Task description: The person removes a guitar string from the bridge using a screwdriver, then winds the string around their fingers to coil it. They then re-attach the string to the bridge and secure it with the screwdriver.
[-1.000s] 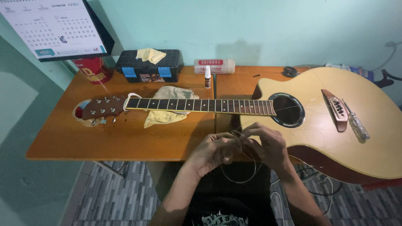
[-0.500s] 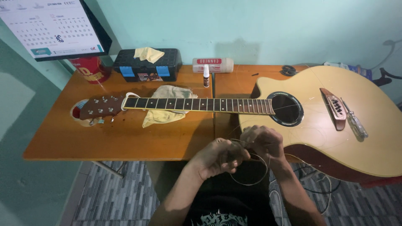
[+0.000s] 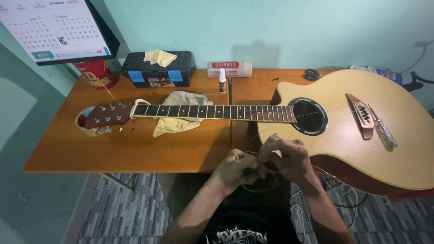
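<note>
An acoustic guitar (image 3: 361,135) lies flat across two wooden tables, its neck (image 3: 212,111) pointing left and its headstock (image 3: 106,115) resting on a round tin. Below the table edge, my left hand (image 3: 237,169) and my right hand (image 3: 287,156) are close together, both pinching a thin coiled guitar string (image 3: 261,184) that loops down between them. Both hands hover just in front of the guitar's lower body edge, over my lap.
A yellow cloth (image 3: 178,119) lies under the neck. A black toolbox (image 3: 158,68) with a cloth on top, a red can (image 3: 97,74), a white tube (image 3: 229,68), a small bottle (image 3: 222,81) and scissors (image 3: 311,74) sit at the back. A screwdriver (image 3: 383,131) rests on the guitar top.
My hands stay together on the coiled string, shifting slightly as the fingers work it; the loop below them has become smaller. The guitar has not moved.
</note>
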